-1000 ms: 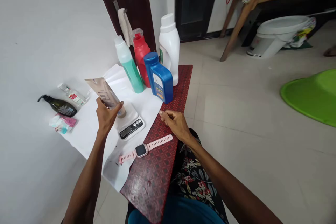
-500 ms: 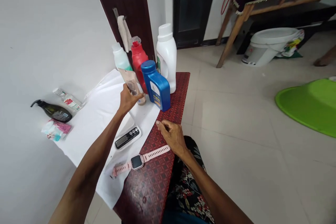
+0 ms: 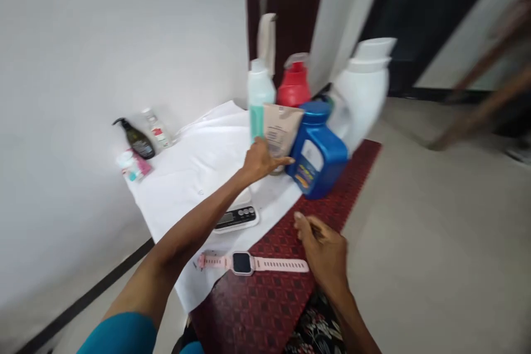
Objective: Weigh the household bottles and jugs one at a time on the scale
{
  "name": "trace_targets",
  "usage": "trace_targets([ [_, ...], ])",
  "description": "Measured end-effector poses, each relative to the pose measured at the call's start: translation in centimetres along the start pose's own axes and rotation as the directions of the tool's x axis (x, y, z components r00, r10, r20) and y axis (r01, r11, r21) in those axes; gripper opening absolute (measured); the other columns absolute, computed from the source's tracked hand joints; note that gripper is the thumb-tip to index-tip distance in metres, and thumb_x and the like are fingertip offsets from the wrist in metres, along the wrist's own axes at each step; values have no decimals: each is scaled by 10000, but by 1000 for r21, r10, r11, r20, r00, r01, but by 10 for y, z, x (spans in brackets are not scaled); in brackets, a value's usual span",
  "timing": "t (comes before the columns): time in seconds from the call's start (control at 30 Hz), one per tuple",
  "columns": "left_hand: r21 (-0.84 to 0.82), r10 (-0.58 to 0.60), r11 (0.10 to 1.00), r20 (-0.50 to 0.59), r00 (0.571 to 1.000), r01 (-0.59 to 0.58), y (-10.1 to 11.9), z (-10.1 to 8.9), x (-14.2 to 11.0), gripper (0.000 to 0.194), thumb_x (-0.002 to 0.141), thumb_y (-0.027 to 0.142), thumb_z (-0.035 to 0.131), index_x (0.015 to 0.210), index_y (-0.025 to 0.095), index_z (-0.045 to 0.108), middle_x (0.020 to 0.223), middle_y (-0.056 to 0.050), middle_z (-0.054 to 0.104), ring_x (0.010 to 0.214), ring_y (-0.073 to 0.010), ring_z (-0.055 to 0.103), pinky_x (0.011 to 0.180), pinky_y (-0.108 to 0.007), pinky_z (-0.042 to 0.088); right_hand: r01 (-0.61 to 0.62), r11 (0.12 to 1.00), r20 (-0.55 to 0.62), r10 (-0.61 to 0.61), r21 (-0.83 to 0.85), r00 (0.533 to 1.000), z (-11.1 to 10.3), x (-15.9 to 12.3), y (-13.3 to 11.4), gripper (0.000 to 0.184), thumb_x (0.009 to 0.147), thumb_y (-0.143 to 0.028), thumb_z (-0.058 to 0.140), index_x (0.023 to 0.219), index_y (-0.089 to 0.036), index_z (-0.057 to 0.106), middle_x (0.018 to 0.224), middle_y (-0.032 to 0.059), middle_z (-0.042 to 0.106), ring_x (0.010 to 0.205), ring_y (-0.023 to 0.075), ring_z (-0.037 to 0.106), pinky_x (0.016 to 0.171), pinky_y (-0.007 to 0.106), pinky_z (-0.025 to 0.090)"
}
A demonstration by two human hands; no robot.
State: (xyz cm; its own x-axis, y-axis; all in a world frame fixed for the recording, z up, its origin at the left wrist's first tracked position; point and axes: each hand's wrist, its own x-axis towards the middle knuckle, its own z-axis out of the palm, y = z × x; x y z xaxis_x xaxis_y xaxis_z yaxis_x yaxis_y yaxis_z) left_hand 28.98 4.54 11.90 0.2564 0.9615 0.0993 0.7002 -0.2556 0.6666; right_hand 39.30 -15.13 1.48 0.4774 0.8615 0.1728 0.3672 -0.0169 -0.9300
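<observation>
Two hands: our left hand (image 3: 260,162) clasps beige tube (image 3: 281,128), which, overpushed, might tip blue bottle (image 3: 322,157); our right hand (image 3: 327,254), loosely curled, empty.

Left arm (image 3: 188,227): reaching pretty far forward, bare below a short teal fabric sleeve (image 3: 126,329)
Left wrist: more or less in line with the forearm
Left hand (image 3: 258,161): bare, gripping, thumb poking out sideways to the right
Right forearm (image 3: 357,321): bare, angled up and inward
Right hand (image 3: 326,251): bare, closer in, fingers loosely curled, thumb pointing forward
</observation>
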Motion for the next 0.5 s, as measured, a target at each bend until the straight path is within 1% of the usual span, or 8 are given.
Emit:
trace_targets([
  [0.07,5,-12,1000,36,999,12,-17,-11,-7,943,628,668,974,1287,158,533,1313,-271,699,1250,-429,695,976,-470,563,-38,998,6,38,-41,999,-1,1,3,509,925,-695,601,678,-260,695,629,49,692,599,248,657,625,365,483],
  [0.13,-26,18,1000,-7,1000,-18,-44,-31,-16,923,676,659,950,1336,167,534,1343,-250,695,1261,-399,692,1003,-465,563,-79,993,8,80,-87,997,-2,3,5,505,891,-720,609,676,-272,699,639,62,709,620,275,681,651,393,505],
  [0.2,-38,61,997,-177,982,-69,-80,-61,-28,834,764,583,916,1386,190,524,1401,-226,671,1285,-358,677,1056,-470,551,-130,984,4,131,-124,991,-2,5,3,500,852,-742,612,677,-284,707,653,74,728,649,303,708,690,424,527],
  [0.23,-15,70,997,-306,949,-79,-100,-80,-34,769,815,524,889,1404,199,517,1445,-217,644,1315,-341,657,1097,-475,533,-151,979,2,153,-139,988,-2,5,1,498,834,-751,611,677,-289,711,656,78,735,659,315,718,713,442,536],
  [0.3,82,38,997,-584,811,12,-143,-121,-45,679,885,400,826,1439,199,489,1507,-215,586,1418,-331,569,1196,-502,459,-175,971,0,177,-166,984,-2,5,-4,493,805,-762,605,671,-301,714,652,82,739,674,338,729,754,480,546],
  [0.37,124,-42,965,-798,602,232,-185,-161,-53,715,889,323,811,1482,163,444,1577,-240,499,1539,-354,429,1288,-536,335,-180,966,-5,183,-187,983,-2,6,-10,478,785,-762,601,652,-315,706,643,80,736,682,355,732,779,515,549],
  [0.43,55,-137,899,-907,399,434,-223,-193,-58,880,871,324,832,1567,117,334,1665,-283,369,1611,-369,311,1332,-534,232,-176,964,-14,177,-200,984,-2,6,-14,461,771,-761,594,630,-334,695,632,75,728,675,364,728,771,536,554],
  [0.5,-52,-248,837,-923,293,544,-254,-213,-60,1080,823,374,890,1617,64,228,1694,-334,282,1631,-393,265,1341,-527,198,-171,961,-19,171,-217,985,0,8,-17,450,755,-764,585,605,-351,682,615,72,716,652,366,717,748,546,556],
])
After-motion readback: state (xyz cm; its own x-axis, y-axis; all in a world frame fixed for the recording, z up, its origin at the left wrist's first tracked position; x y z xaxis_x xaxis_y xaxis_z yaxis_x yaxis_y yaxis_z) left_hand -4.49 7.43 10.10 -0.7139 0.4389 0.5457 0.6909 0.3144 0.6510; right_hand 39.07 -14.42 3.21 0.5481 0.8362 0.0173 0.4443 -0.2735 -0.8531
